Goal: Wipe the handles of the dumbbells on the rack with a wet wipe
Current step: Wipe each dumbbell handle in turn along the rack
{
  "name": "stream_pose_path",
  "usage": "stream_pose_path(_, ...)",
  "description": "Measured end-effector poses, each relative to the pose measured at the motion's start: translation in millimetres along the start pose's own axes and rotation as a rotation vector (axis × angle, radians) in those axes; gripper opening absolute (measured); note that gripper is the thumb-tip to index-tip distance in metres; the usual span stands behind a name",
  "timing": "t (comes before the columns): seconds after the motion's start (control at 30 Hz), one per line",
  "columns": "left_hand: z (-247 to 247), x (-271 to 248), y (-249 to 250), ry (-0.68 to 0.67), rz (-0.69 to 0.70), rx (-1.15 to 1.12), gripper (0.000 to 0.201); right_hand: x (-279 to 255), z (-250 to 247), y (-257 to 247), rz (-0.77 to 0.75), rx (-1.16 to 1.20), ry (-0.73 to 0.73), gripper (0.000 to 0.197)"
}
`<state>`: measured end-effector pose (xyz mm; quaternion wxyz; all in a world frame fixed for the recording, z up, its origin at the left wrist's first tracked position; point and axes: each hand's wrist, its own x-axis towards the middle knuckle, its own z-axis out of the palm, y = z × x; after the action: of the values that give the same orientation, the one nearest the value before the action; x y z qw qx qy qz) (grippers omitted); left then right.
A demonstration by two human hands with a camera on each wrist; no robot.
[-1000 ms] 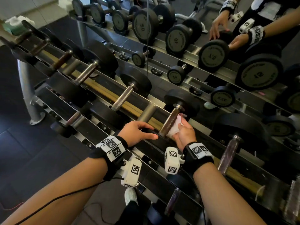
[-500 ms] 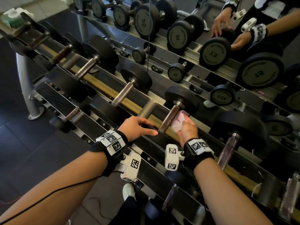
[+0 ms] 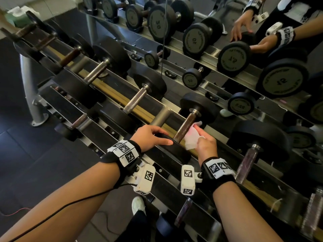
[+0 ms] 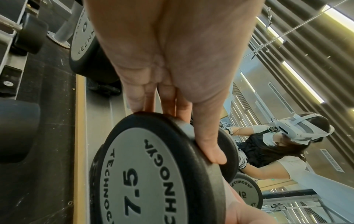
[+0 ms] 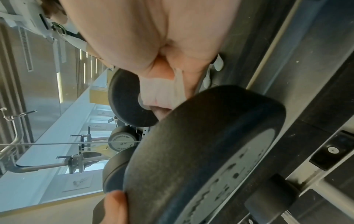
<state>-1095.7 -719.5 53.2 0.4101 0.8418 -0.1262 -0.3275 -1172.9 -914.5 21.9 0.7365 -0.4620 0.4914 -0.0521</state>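
On the top tier of the rack (image 3: 111,91) lies a black 7.5 dumbbell with a rusty brown handle (image 3: 186,125). My left hand (image 3: 152,136) grips its near head (image 4: 145,174), with the fingers over the rim and the thumb (image 4: 210,145) along the edge. A white wet wipe (image 3: 191,139) is pinched in my right hand (image 3: 205,144) and pressed against the right side of the handle, near its middle. In the right wrist view the wipe (image 5: 162,91) sits between the two heads, and the near head (image 5: 210,151) hides the handle.
More dumbbells line the rack to the left (image 3: 136,98) and right, one with a plastic-wrapped handle (image 3: 246,163). A lower tier (image 3: 83,119) holds small ones. A mirror behind reflects the rack and my hands (image 3: 244,30). A green and white pack (image 3: 15,15) sits far left.
My right hand has slid the wipe a little up the handle toward the far head. The left hand has kept its grip on the near head.
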Motion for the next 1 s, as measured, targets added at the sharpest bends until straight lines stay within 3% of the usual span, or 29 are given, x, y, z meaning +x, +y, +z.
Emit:
stream_pose_path(0.13,0.1,0.7,-1.6,0.011,0.008,0.004,0.032,6.3,8.8,-7.5,-0.017,-0.103,0.024,0.012)
stream_pose_path(0.23,1.2,1.7,-3.2,0.017,0.004,-0.002,0.034,8.3,12.2,-8.6,-0.08,-0.109,-0.001,0.031)
stream_pose_path(0.3,1.4,2.4,-4.2,0.015,0.004,-0.003,0.035,9.0,6.5,-6.5,-0.125,-0.131,0.04,0.027)
stream_pose_path(0.4,1.0,2.5,-4.9,0.009,0.013,-0.004,0.035,7.7,-3.3,-4.0,-0.253,-0.263,0.082,0.005)
stream_pose_path(0.53,1.0,2.0,-4.7,0.007,0.021,-0.007,0.035,1.9,-13.2,-4.9,-0.435,-0.442,0.102,0.019)
stream_pose_path(0.77,0.5,-1.0,-3.6,-0.007,0.031,-0.021,0.038,-1.6,-28.2,-2.8,-0.299,-0.494,0.067,0.025)
stream_pose_path(0.87,0.3,-1.9,-3.1,-0.006,0.036,-0.022,0.037,-1.0,-29.3,0.8,-0.216,-0.404,0.004,0.037)
stream_pose_path(1.0,0.8,-1.4,-4.4,-0.013,0.035,-0.042,0.035,2.0,-23.8,4.1,-0.173,-0.437,0.05,0.038)
